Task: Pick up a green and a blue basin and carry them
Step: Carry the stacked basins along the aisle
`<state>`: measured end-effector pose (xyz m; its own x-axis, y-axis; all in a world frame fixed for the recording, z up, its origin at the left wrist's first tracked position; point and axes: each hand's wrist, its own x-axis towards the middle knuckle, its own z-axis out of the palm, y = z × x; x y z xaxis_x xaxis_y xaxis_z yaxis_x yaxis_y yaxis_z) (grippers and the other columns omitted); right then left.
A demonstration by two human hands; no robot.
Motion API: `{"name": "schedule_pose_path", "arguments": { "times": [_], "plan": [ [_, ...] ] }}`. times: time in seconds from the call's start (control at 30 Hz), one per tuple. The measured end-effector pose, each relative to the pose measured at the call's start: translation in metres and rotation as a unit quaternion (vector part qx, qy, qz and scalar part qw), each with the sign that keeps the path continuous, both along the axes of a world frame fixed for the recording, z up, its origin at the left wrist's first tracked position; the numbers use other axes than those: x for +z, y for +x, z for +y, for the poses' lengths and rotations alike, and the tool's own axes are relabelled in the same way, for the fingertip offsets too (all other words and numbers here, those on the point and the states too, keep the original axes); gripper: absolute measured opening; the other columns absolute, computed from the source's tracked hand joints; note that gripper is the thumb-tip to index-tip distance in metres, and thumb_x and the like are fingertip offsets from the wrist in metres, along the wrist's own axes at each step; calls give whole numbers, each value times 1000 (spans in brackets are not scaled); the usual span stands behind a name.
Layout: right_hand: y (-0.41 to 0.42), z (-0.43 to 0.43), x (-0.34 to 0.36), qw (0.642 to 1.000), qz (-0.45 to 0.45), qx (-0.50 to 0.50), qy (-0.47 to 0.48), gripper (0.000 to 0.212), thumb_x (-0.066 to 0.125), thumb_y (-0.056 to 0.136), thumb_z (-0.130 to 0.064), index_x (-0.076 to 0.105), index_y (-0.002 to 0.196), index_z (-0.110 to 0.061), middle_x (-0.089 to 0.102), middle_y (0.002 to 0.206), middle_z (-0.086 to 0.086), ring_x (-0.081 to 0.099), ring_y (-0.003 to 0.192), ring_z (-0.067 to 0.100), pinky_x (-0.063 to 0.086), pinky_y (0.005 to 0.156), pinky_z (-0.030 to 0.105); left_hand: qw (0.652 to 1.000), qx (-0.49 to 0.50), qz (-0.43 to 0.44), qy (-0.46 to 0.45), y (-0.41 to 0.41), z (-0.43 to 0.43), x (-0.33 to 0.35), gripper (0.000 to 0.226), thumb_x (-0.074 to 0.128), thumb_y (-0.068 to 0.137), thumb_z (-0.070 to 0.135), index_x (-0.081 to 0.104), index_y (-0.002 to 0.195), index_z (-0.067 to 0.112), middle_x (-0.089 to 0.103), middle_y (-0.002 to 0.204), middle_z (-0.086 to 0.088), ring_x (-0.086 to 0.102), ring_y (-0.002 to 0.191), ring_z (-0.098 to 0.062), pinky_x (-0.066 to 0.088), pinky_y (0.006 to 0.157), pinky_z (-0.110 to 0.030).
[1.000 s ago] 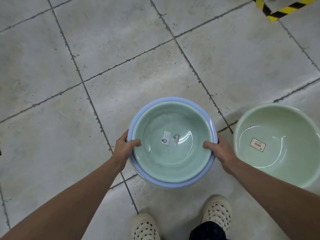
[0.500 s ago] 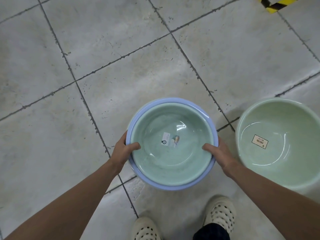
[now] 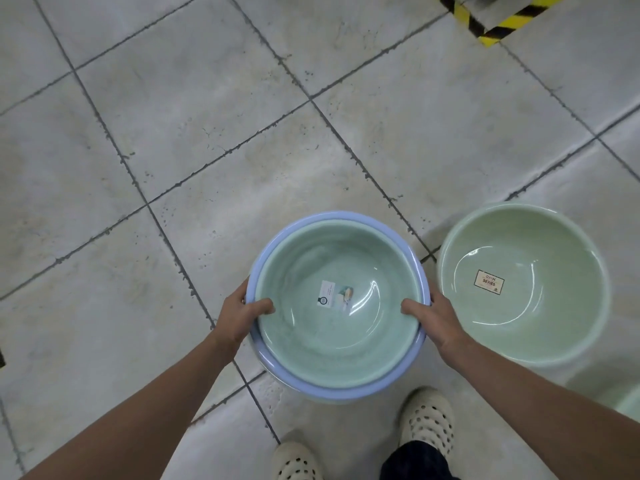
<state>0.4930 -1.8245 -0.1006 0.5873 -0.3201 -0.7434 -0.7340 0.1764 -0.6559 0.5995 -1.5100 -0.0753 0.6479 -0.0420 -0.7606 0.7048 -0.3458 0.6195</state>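
A teal-green basin [image 3: 332, 348] with a small label at its bottom sits nested inside a blue basin [image 3: 391, 382], of which only the rim shows. My left hand [image 3: 242, 315] grips the stacked rims on the left side, thumb inside the green basin. My right hand [image 3: 433, 317] grips the rims on the right side the same way. The stack is held in front of me above the tiled floor.
A larger pale green basin [image 3: 540, 344] with a brown label stands on the floor just right of my right hand. My two feet in cream perforated clogs [image 3: 429, 420] are below the stack. A yellow-black striped edge [image 3: 491, 26] lies at the top right.
The view has shifted slightly; the stacked basins stay in both hands and look a little lower in the frame. The pale green basin has not moved.
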Motion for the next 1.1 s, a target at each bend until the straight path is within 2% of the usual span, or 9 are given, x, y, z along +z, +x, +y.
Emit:
{"name": "schedule_pose_path", "arguments": {
  "times": [0.17, 0.27, 0.47, 0.6, 0.77, 0.87, 1.0, 1.1],
  "plan": [
    [1, -47, 72, 999, 2, -49, -7, 46, 68, 59, -20, 71, 104, -29, 77, 96, -1, 71, 95, 26, 57, 89, 44, 998, -55, -26, -6, 37, -56, 68, 56, 68, 58, 13, 72, 113, 20, 79, 98, 3, 73, 91, -21, 56, 69, -28],
    [4, -84, 118, 997, -13, -81, -17, 46, 68, 59, -20, 71, 104, -31, 77, 94, -3, 72, 94, 24, 57, 89, 44, 995, -93, -42, -23, 57, -102, 111, 57, 68, 59, 13, 71, 115, 20, 80, 100, 1, 73, 92, -21, 58, 70, -30],
    [-11, -163, 205, 985, -45, -160, -40, 43, 67, 59, -20, 68, 100, -33, 75, 95, -5, 70, 88, 19, 55, 76, 34, 983, -169, -62, -46, 81, -209, 184, 58, 68, 59, 14, 71, 116, 23, 79, 104, 0, 73, 94, -20, 59, 74, -31],
    [-37, -210, 234, 973, -56, -218, -50, 49, 67, 59, -21, 66, 107, -29, 72, 97, -4, 68, 85, 15, 52, 68, 30, 974, -210, -66, -62, 81, -282, 211, 59, 69, 58, 13, 72, 116, 22, 78, 104, 0, 73, 88, -16, 58, 64, -23],
    [-79, -255, 238, 955, -43, -286, -62, 44, 66, 60, -19, 66, 102, -32, 72, 96, -7, 68, 86, 15, 50, 65, 29, 960, -265, -53, -74, 67, -359, 211, 57, 69, 59, 11, 72, 115, 22, 79, 100, 2, 75, 81, -11, 58, 61, -21],
    [-98, -279, 218, 948, -25, -311, -65, 41, 70, 70, -12, 67, 108, -28, 73, 99, -4, 68, 87, 17, 50, 66, 29, 954, -287, -45, -77, 56, -393, 192, 58, 68, 59, 10, 73, 115, 20, 79, 101, 0, 74, 87, -17, 58, 63, -22],
    [-119, -294, 182, 934, 0, -352, -59, 48, 68, 60, -18, 68, 107, -28, 74, 99, -2, 70, 88, 20, 52, 71, 31, 948, -312, -25, -65, 44, -424, 156, 56, 68, 58, 10, 73, 113, 18, 78, 99, -1, 73, 83, -15, 57, 61, -21],
    [-132, -295, 152, 927, 6, -372, -54, 52, 68, 59, -19, 68, 111, -27, 75, 100, 0, 71, 89, 21, 53, 71, 32, 941, -334, -17, -46, 40, -439, 123, 54, 68, 57, 13, 73, 111, 19, 77, 98, 0, 72, 85, -17, 56, 63, -23]
  ]
}}
